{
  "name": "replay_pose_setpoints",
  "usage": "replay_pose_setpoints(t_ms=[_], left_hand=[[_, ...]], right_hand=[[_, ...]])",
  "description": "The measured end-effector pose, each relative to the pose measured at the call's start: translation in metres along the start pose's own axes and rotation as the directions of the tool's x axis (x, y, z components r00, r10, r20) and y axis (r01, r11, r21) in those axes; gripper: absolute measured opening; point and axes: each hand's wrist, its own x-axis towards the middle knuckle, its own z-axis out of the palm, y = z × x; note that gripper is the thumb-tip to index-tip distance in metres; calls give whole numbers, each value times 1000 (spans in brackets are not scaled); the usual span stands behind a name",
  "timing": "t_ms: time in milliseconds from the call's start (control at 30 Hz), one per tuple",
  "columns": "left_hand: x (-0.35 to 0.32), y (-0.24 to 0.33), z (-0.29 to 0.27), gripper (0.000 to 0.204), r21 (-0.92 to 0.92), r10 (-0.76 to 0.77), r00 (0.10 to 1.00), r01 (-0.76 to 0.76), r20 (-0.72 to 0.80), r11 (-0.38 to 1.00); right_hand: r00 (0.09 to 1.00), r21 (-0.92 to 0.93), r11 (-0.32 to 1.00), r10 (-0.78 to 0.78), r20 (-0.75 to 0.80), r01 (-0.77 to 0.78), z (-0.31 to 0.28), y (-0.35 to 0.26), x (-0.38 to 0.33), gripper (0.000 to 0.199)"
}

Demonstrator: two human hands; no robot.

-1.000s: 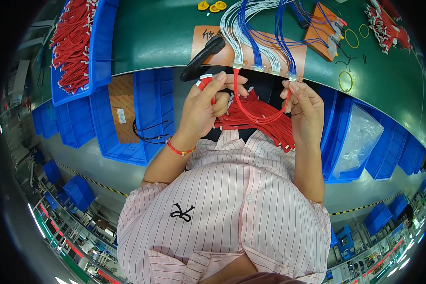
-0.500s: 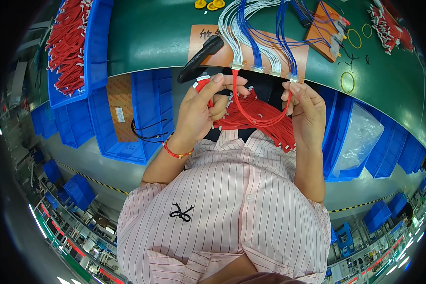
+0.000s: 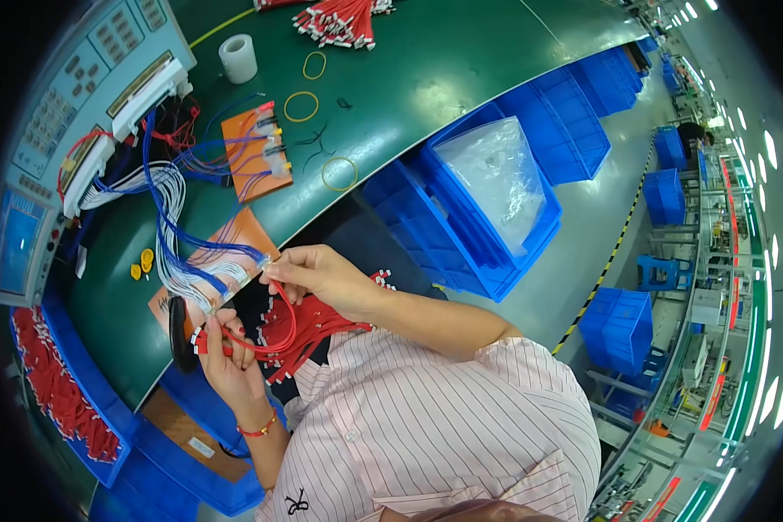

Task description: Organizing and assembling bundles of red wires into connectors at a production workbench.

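My left hand (image 3: 226,352), with a red bracelet at the wrist, pinches one end of a red wire (image 3: 274,335) with a white connector near the edge of the green bench (image 3: 409,78). My right hand (image 3: 322,278) holds the wire's other end against a small connector on the blue and white test leads (image 3: 170,230). The wire loops between both hands. A bundle of red wires (image 3: 322,329) lies in my lap under my right forearm.
A grey tester box (image 3: 56,130) stands at the left, beside an orange fixture board (image 3: 257,148). On the bench are a white tape roll (image 3: 237,57), yellow rubber bands (image 3: 301,106) and a black tool (image 3: 178,331). Blue bins (image 3: 531,235) stand beneath the bench; one holds red wires (image 3: 52,396).
The whole view has swung round, so the bench now runs up the left. Both hands still hold the same red wire by the test leads.
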Motion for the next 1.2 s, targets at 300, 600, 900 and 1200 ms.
replay_pose_setpoints(t_ms=[300,600,900,1200], left_hand=[[1,12,2,35,75,-39,999,38,15,996],[-13,14,3,29,62,-46,989,37,142,997],[-51,76,-8,26,-303,276,888,-167,367,938],[-108,113,-45,23,550,566,821,-441,-72,709]], right_hand=[[981,-146,980,-113,156,136,6,11,-10,34],[959,-70,990,-102,264,124,1,11,-5,34],[661,-688,67,-360,658,722,-6,65,-33,22],[718,-613,376,-321,618,695,8,71,-12,8]])
